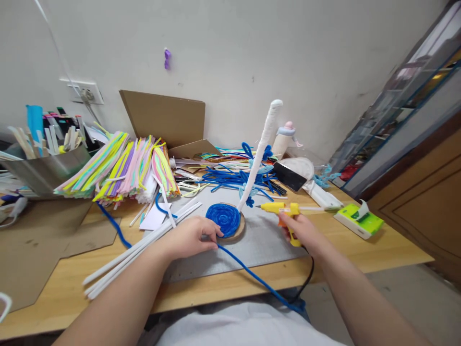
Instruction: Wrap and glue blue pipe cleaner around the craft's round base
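My left hand (192, 236) is closed at the near edge of a flat blue spiral (224, 218), pinching the blue pipe cleaner (248, 270) that trails from it toward the table's front edge. The spiral covers most of a round brown cardboard base (240, 231). From the base's far right edge a white wrapped stem (261, 154) stands up, leaning right, with small blue flower shapes (249, 202) near its foot. In my right hand (300, 233) is a yellow glue gun (281, 208); its nozzle points left toward the stem, apart from it.
White sticks (144, 247) lie left of a grey mat (257, 250). Behind are bundled pastel pipe cleaners (133, 168), loose blue ones (237, 178) and a cardboard sheet (165, 117). A phone (290, 176) and a green tissue pack (359, 220) are at right. The gun's black cord (309, 276) hangs over the front edge.
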`<state>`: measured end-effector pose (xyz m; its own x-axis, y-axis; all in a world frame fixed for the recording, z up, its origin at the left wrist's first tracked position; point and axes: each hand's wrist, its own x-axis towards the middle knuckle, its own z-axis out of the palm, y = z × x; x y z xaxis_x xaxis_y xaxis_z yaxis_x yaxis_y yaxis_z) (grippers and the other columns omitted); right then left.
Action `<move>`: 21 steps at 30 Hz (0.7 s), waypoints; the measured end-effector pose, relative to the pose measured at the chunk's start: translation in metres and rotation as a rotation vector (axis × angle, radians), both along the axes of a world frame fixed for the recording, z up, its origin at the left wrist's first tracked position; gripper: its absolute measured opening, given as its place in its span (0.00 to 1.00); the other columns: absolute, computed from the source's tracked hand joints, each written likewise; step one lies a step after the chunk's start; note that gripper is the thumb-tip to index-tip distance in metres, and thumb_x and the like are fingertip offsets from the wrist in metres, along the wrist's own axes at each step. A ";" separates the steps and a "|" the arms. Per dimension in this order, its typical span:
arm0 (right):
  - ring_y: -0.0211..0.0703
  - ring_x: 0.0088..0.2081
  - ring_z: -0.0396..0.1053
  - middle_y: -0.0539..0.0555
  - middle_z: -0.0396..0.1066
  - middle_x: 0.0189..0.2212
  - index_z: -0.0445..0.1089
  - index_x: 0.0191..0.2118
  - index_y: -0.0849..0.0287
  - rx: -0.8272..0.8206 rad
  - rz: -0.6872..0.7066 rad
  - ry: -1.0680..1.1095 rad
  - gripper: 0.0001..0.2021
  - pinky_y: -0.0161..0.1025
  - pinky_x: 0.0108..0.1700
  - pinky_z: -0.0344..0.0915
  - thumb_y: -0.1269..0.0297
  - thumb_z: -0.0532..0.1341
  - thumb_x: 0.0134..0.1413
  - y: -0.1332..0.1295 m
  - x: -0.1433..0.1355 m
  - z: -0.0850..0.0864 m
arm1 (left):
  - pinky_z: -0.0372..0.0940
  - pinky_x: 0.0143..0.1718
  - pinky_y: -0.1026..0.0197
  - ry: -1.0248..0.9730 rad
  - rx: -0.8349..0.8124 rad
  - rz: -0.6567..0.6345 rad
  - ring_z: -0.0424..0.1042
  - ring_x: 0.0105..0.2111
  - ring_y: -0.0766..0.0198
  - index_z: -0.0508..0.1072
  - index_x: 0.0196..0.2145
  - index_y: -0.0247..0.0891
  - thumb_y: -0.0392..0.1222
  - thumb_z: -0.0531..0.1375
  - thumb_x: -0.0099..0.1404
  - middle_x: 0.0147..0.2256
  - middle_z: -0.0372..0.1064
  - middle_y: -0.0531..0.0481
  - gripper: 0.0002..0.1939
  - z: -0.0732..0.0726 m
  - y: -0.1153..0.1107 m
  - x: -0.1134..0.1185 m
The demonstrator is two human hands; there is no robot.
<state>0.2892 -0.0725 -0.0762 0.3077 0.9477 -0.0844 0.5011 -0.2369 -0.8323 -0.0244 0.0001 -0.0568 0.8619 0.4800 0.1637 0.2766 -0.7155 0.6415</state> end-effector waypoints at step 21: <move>0.32 0.17 0.53 0.43 0.59 0.17 0.69 0.37 0.55 -0.173 0.497 0.383 0.12 0.29 0.20 0.52 0.54 0.54 0.54 -0.037 -0.095 0.025 | 0.60 0.32 0.66 -0.048 -0.206 0.114 0.67 0.28 0.68 0.72 0.25 0.34 0.44 0.62 0.58 0.25 0.70 0.52 0.10 0.008 -0.021 0.013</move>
